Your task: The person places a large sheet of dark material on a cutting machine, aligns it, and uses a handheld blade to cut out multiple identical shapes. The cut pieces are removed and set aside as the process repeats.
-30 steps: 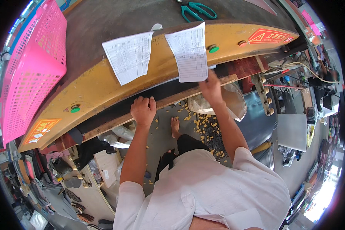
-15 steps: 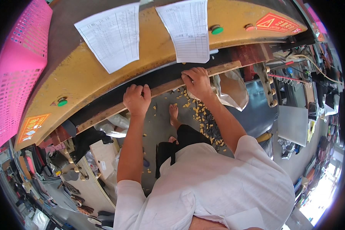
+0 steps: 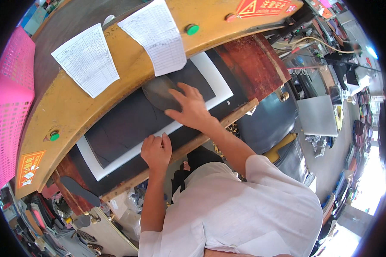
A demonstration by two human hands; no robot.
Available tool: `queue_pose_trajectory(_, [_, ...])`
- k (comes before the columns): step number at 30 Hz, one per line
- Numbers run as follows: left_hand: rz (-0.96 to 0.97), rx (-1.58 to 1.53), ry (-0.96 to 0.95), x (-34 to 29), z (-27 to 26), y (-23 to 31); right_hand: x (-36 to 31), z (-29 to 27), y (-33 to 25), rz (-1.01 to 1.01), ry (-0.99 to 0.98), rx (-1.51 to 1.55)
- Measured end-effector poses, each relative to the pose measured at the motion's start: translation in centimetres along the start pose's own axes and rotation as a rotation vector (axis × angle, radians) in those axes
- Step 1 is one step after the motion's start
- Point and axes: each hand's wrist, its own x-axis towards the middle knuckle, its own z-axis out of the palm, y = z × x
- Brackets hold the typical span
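The dark sheet (image 3: 120, 124) is looking matt and faintly creased, the white sheet (image 3: 214, 79) beneath it is showing a smooth, plain finish, and the rounded dark piece (image 3: 158, 92) on top is looking dull and smeared. The yellow beam (image 3: 131, 66) is showing scuffed paint, with creased paper sheets (image 3: 85, 60) hanging on it, while the wooden bar (image 3: 236, 114) is looking rough and worn. The pink basket (image 3: 9, 107) is showing smooth plastic, the red-brown board (image 3: 255, 60) a mottled, rubbed surface, and the shirt (image 3: 253, 205) is wrinkling as soft white cloth.
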Motion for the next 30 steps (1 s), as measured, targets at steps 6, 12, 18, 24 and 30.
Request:
queue_pose_trajectory(6, [0.259,0.064,0.102,-4.9,0.8,2.8,-4.9,2.0,-3.6,-0.015,-0.114,-0.266])
queue_pose_trajectory(12, [0.246,0.049,0.109,-12.5,-0.1,5.6,-9.2,-8.2,-1.2,0.233,-0.239,0.461])
queue_pose_trajectory(18, [0.234,0.022,0.116,-16.0,-0.5,6.9,-11.8,-12.8,2.8,0.115,-0.122,0.252])
queue_pose_trajectory(24, [0.244,0.043,0.099,-16.0,-0.4,6.9,-14.2,-9.0,2.9,0.013,-0.073,-0.184])
queue_pose_trajectory(30, [0.241,0.059,0.095,-15.2,-0.1,6.5,-14.3,-6.9,3.2,0.063,-0.065,-0.237])
